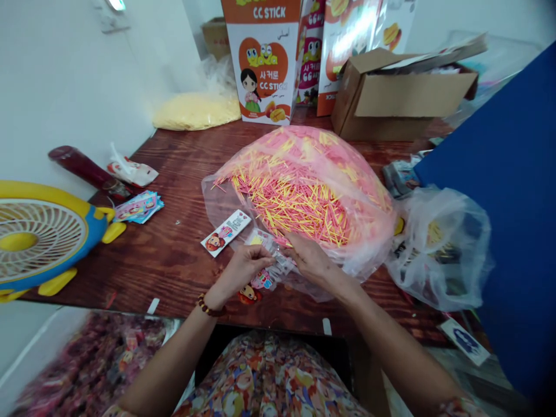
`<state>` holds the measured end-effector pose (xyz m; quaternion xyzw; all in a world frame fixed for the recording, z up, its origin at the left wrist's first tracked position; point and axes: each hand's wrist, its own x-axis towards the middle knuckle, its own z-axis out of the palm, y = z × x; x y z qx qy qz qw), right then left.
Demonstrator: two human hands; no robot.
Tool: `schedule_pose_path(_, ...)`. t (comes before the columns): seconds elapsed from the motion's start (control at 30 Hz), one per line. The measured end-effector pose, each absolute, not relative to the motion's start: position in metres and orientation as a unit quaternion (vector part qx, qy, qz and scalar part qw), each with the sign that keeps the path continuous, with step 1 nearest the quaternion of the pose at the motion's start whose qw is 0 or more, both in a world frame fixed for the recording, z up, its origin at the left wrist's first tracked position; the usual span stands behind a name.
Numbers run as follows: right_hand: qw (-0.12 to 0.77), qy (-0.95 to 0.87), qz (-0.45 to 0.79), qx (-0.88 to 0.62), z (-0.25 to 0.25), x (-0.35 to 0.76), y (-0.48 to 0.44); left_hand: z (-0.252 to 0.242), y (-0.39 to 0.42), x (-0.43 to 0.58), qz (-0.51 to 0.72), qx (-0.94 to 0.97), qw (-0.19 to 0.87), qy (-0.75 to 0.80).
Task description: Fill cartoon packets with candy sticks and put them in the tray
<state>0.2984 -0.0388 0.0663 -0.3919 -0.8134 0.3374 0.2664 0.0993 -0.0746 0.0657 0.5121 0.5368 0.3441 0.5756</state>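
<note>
Pink and yellow sticks [299, 197] are mingling inside a clear plastic bag [369, 255], tinting it rosy. The wooden table [174, 272] is showing dark reddish-brown with streaked grain. At its left edge a fan [39, 237] is wearing yellow and blue around a white grille. Along the far edge a CC Stick carton [264, 58] is displaying white and orange with a cartoon heart, beside a plain brown cardboard box [391, 95]. Near the front edge a white sachet [226, 231] is carrying a red cartoon face, the small packet [280, 258] is showing clear film with pink print, and a floral garment [269, 376] is mixing orange, red and blue.
</note>
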Motion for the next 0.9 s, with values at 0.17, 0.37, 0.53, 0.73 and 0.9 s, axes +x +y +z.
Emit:
schedule_pose_path(0.17,0.295,-0.76,0.411,-0.408,0.068,0.303,-0.037,0.062,-0.079,0.098,0.327,0.501,0.604,0.526)
schedule_pose_path(0.37,0.567,-0.45,0.577,-0.379,0.086,0.296,-0.038,0.057,-0.082,0.101,0.377,0.579,0.524,0.497)
schedule_pose_path(0.53,0.652,-0.337,0.609,-0.301,0.101,0.273,-0.047,0.058,-0.082,0.108,0.389,0.596,0.494,0.499)
schedule_pose_path(0.73,0.609,-0.388,0.581,-0.376,0.082,0.26,-0.052,0.061,-0.083,0.114,0.418,0.556,0.496,0.52)
schedule_pose_path(0.9,0.576,-0.425,0.568,-0.405,0.067,0.262,-0.056,0.061,-0.082,0.114,0.433,0.55,0.488,0.521)
